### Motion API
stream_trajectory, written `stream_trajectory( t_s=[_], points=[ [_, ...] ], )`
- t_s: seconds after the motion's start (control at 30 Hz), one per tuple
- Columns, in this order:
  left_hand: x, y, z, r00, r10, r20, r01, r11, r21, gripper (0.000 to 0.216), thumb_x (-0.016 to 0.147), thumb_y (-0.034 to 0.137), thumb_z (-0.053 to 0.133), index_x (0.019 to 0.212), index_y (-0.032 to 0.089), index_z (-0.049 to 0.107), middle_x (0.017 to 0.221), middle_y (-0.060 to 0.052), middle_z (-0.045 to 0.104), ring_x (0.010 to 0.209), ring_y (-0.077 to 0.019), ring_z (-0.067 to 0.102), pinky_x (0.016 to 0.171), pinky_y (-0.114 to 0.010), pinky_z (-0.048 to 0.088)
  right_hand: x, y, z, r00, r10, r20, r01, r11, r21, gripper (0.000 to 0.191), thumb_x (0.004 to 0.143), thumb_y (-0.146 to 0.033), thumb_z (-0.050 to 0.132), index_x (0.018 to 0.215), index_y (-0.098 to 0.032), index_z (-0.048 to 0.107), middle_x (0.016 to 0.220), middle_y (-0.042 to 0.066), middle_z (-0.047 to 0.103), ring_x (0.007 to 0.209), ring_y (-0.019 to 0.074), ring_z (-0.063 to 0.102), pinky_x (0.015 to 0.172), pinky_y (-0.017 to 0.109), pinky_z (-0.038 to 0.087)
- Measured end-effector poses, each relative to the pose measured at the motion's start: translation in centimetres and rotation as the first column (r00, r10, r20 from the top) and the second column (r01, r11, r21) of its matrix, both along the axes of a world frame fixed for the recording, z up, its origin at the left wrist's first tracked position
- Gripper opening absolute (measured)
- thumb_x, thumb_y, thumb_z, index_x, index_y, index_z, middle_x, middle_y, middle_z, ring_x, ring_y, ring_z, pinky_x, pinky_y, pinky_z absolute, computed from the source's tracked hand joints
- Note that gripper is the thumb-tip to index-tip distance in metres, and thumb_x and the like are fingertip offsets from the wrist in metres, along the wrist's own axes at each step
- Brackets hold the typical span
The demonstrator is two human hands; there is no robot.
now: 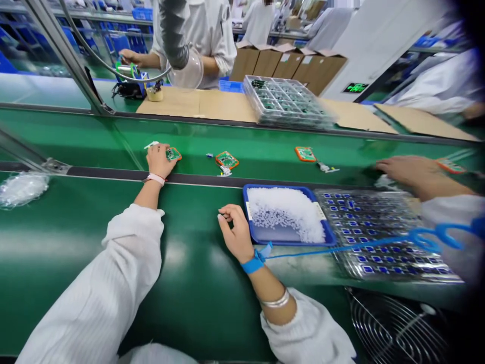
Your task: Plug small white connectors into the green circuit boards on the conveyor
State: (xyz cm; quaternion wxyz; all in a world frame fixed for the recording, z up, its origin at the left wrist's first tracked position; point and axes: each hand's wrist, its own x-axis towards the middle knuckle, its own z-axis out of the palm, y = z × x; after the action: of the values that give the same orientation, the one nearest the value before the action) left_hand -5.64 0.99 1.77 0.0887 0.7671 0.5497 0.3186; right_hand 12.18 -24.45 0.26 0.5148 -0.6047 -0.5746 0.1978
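My left hand (159,161) reaches onto the green strip at the back, fingers curled at the edge of a green circuit board (174,154) in an orange frame. A small white part (151,145) lies by its fingertips. My right hand (238,233), with a blue wrist strap (253,263), hovers left of a blue tray (248,222) of small white pellets (282,205). Its thumb and fingers are drawn together; whatever is between them is too small to make out. Farther right lie a second framed board (227,160) and a third (305,153), each beside white connector pieces.
A clear tray of blue parts (364,232) stands right of the pellets. A co-worker's hand (411,172) reaches in there. The strap's blue cord (364,245) crosses that side. Beyond the rail sits a compartment box (288,101). A metal fan guard (394,323) is at lower right.
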Motion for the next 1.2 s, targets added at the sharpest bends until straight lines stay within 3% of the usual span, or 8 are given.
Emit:
stream_trajectory(
  t_s=[0.1,0.2,0.37,0.63,0.8,0.93,1.07,1.2],
  points=[
    [3.8,-2.1,0.3,0.994,-0.069,-0.081,0.067,0.997,-0.027,0.039,0.085,0.041,0.060,0.106,0.008,0.058,0.110,-0.010,0.055,0.109,-0.0244,0.039,0.098,-0.042,0.025,-0.1,0.0,-0.1,1.000,0.017,-0.008,-0.017,1.000,-0.015,0.012,0.087,-0.023,0.045,0.090,-0.018,0.055,0.095,0.006,0.053,0.085,0.0148,0.053,0.073,0.029,0.046],
    [8.8,-4.8,0.0,0.974,-0.150,-0.169,0.137,0.987,-0.089,0.055,0.080,0.062,0.053,0.083,0.009,0.064,0.088,-0.010,0.062,0.095,-0.0246,0.050,0.090,-0.040,0.031,-0.1,0.0,-0.2,0.999,0.032,-0.004,-0.032,0.999,-0.029,0.012,0.088,-0.024,0.045,0.089,-0.018,0.055,0.095,0.006,0.053,0.084,0.0148,0.053,0.072,0.029,0.046],
    [13.7,-6.2,-0.3,0.941,-0.072,-0.329,0.012,0.984,-0.178,0.060,0.075,0.063,0.056,0.092,0.006,0.064,0.098,-0.020,0.065,0.096,-0.0298,0.057,0.087,-0.042,0.034,0.3,0.1,-0.7,0.999,0.054,0.003,-0.054,0.997,-0.053,0.014,0.089,-0.027,0.046,0.090,-0.018,0.056,0.094,0.006,0.054,0.082,0.0144,0.054,0.069,0.027,0.046],
    [9.0,-2.7,0.3,0.932,-0.051,-0.359,-0.058,0.956,-0.289,0.034,0.070,0.044,0.064,0.088,0.015,0.067,0.093,-0.013,0.068,0.092,-0.0273,0.061,0.078,-0.036,0.042,0.5,0.1,-0.8,0.998,0.059,0.013,-0.059,0.997,-0.058,0.016,0.088,-0.030,0.048,0.088,-0.017,0.057,0.094,0.007,0.054,0.081,0.0156,0.054,0.068,0.029,0.046],
    [5.3,-1.4,0.8,0.927,0.133,-0.352,-0.195,0.969,-0.148,0.027,0.082,0.027,0.052,0.104,0.014,0.060,0.115,-0.017,0.058,0.111,-0.0316,0.049,0.088,-0.042,0.037,0.4,0.0,-0.9,0.997,0.069,0.022,-0.068,0.995,-0.072,0.015,0.088,-0.029,0.048,0.088,-0.017,0.057,0.095,0.007,0.054,0.081,0.0155,0.054,0.069,0.030,0.046],
    [6.8,-2.2,0.4,0.933,0.167,-0.318,-0.192,0.980,-0.051,0.038,0.089,0.040,0.044,0.113,0.011,0.052,0.116,-0.018,0.055,0.111,-0.0302,0.048,0.090,-0.039,0.035,0.4,0.0,-0.9,0.997,0.076,0.025,-0.074,0.995,-0.072,0.014,0.087,-0.028,0.048,0.088,-0.018,0.057,0.095,0.007,0.054,0.083,0.0160,0.054,0.070,0.030,0.046],
    [9.4,-3.1,-0.4,0.928,0.162,-0.337,-0.189,0.981,-0.049,0.065,0.078,0.064,0.051,0.110,0.008,0.051,0.107,-0.022,0.057,0.101,-0.0347,0.052,0.086,-0.041,0.034,0.3,0.1,-0.8,0.996,0.080,0.035,-0.077,0.995,-0.065,0.013,0.087,-0.027,0.047,0.087,-0.018,0.057,0.094,0.008,0.055,0.084,0.0165,0.054,0.070,0.031,0.046],
    [9.9,-3.0,-0.8,0.911,0.216,-0.351,-0.249,0.967,-0.051,0.066,0.074,0.061,0.057,0.111,0.007,0.051,0.110,-0.023,0.056,0.103,-0.0376,0.050,0.087,-0.044,0.031,0.2,0.1,-0.7,0.995,0.087,0.042,-0.084,0.994,-0.069,0.012,0.087,-0.025,0.047,0.086,-0.018,0.057,0.093,0.007,0.055,0.084,0.0165,0.054,0.071,0.031,0.046]
  ],
)
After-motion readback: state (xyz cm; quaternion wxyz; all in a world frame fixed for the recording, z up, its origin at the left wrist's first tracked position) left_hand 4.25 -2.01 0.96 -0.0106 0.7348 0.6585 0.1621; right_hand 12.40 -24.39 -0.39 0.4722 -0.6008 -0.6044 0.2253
